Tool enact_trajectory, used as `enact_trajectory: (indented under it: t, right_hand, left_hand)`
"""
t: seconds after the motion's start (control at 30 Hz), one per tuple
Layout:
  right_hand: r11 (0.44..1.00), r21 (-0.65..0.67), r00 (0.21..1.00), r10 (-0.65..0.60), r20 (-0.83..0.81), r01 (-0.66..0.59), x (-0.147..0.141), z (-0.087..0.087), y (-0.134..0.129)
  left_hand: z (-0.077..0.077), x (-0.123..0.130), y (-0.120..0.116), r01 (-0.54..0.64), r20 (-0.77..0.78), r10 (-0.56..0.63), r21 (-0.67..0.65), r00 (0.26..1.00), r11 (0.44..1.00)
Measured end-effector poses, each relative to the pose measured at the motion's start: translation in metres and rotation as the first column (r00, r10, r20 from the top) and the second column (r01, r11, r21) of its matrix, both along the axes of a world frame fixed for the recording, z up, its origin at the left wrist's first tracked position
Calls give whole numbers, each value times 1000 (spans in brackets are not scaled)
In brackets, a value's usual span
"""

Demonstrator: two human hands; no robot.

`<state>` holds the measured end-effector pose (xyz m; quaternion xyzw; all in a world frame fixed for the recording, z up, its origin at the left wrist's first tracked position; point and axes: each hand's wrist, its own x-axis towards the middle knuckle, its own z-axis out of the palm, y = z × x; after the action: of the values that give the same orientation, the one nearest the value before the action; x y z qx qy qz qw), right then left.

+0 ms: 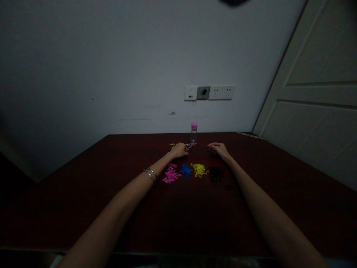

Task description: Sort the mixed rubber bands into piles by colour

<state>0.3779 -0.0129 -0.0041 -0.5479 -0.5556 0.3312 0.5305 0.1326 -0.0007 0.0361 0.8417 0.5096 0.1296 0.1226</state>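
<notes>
My left hand (pixel 180 150) reaches over a mixed-colour pile of small strips (pixel 192 145) near the back of the table; its fingers are bent together at the pile, and what they hold is too small to make out. To the right, my right hand (pixel 219 149) hovers low with its fingers bent, the fingertips too dark to read. Nearer me lie four sorted heaps in a row: pink (pixel 171 174), blue (pixel 186 170), yellow (pixel 199 170) and black (pixel 215 174). A clear bottle with a pink cap (pixel 193 133) stands upright behind the mixed pile.
The dark red table (pixel 178 219) meets a pale wall with a row of sockets and switches (pixel 209 92). A white panelled door (pixel 315 93) stands at the right, beside the table's edge.
</notes>
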Motion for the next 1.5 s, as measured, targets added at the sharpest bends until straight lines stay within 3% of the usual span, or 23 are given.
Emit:
enact_trajectory:
  t: [0.2, 0.33, 0.53, 0.77, 0.87, 1.03, 1.17, 1.3, 1.4, 1.5]
  right_hand:
    - [1000, -4, 1000, -5, -12, 5, 0, 0, 0]
    - [1000, -3, 1000, -4, -9, 4, 0, 0, 0]
    - [1000, -13, 1000, 0, 21, 0, 0, 0, 0]
    - [1000, -2, 999, 12, 49, -12, 2, -3, 3]
    - [1000, -2, 998, 16, 56, -16, 3, -4, 3]
    - [1000, -5, 998, 14, 60, -14, 2, -3, 2]
    - [1000, -14, 997, 8, 72, -7, 1, -2, 1]
    - [1000, -17, 994, 15, 107, -13, 1, -3, 1]
    - [1000, -19, 988, 7, 152, -4, 0, -3, 1]
    - [999, -38, 972, 3, 233, 6, -4, -1, 3]
  left_hand:
    - [0, 6, 3, -20, -17, 20, -2, 1000, 1000]
    - [5, -1, 3, 120, 58, -116, -81, 992, 989]
    - [19, -17, -2, 366, 177, -329, -260, 928, 893]
    - [28, -31, -14, 438, 175, -408, -498, 896, 749]
    - [31, -34, -16, 432, 200, -385, -492, 901, 756]
    - [24, -51, -4, 300, 340, -190, -307, 921, 903]
    - [2, -80, 19, -10, 454, 79, -153, 888, 988]
    - [-21, -105, 39, -323, 514, 317, -81, 797, 943]
    - [-31, -112, 43, -385, 587, 353, -75, 728, 920]
    - [-34, -112, 41, -372, 624, 323, -55, 711, 926]
